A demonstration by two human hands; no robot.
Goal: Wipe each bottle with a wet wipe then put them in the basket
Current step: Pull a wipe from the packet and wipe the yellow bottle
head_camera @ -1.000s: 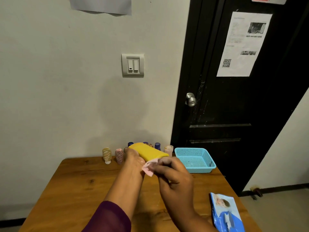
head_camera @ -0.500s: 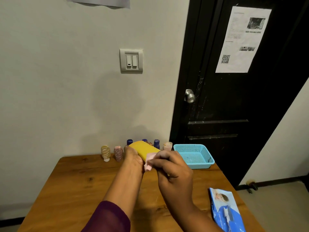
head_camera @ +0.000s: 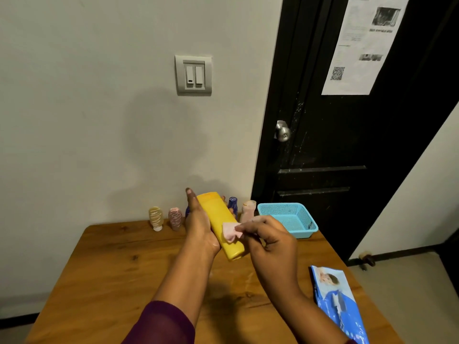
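Note:
My left hand (head_camera: pixel 198 224) holds a long yellow bottle (head_camera: pixel 218 219) above the table, its cap end pointing toward me. My right hand (head_camera: pixel 270 242) pinches a small pink wet wipe (head_camera: pixel 229 232) against the bottle's side. A blue mesh basket (head_camera: pixel 301 230) stands at the table's far right with nothing visible in it. Along the wall stand a tan bottle (head_camera: pixel 155 218), a pink bottle (head_camera: pixel 175 218), a dark blue bottle (head_camera: pixel 232 206) and a pale pink bottle (head_camera: pixel 248 210). Another blue bottle is mostly hidden behind my left hand.
A blue pack of wipes (head_camera: pixel 340 304) lies on the wooden table (head_camera: pixel 111 274) near its right edge. A black door (head_camera: pixel 347 145) with a metal knob (head_camera: pixel 282 131) stands behind the basket. A light switch (head_camera: pixel 193 75) is on the wall.
The bottle has swung so its length runs toward me, more of it showing. My right hand has slid the wipe down along the bottle's side. The camera has dipped a little.

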